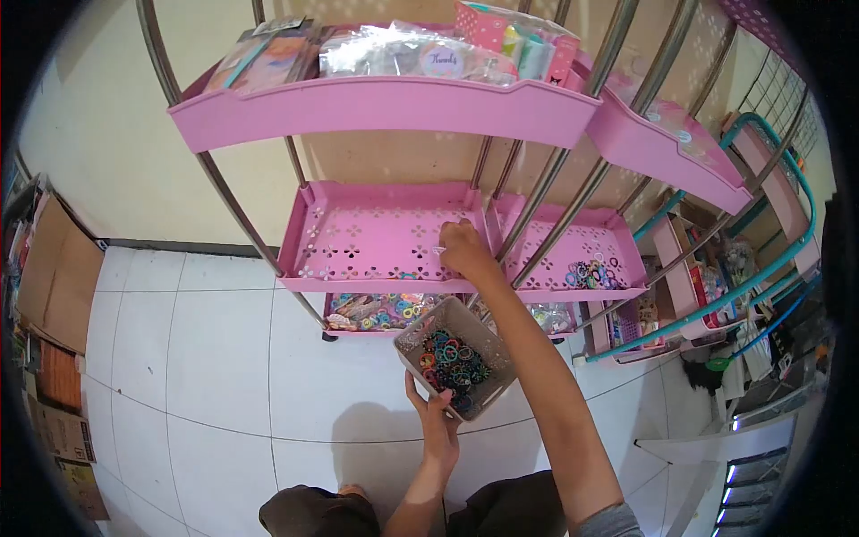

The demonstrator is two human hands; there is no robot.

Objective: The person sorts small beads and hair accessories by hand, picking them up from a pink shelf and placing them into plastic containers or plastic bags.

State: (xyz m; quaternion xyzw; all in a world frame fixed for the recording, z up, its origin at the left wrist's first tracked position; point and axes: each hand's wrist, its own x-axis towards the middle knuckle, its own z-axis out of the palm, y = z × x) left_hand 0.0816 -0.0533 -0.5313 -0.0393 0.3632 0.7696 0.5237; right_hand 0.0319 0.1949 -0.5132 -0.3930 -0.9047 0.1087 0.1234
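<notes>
My left hand (436, 419) grips the near side of a beige plastic basket (495, 342), tilted so that I see inside. Small dark and multicoloured ring-shaped hair ties (455, 362) lie in it. Over the middle pink shelf tray (362, 224), near its right end, is my right hand (463, 247) with fingers closed. A tiny pale bit shows at its fingertips, too small to name. More coloured hair ties (595, 274) lie in the front right corner of the adjoining pink tray (559, 234).
Above, a pink shelf (385, 115) holds plastic packets (394, 54). Metal poles (546, 210) stand close to my right arm. Below, a lower tray holds bagged colourful rings (385, 310). Cardboard boxes (58, 277) are at left, a teal-framed rack (743, 291) at right.
</notes>
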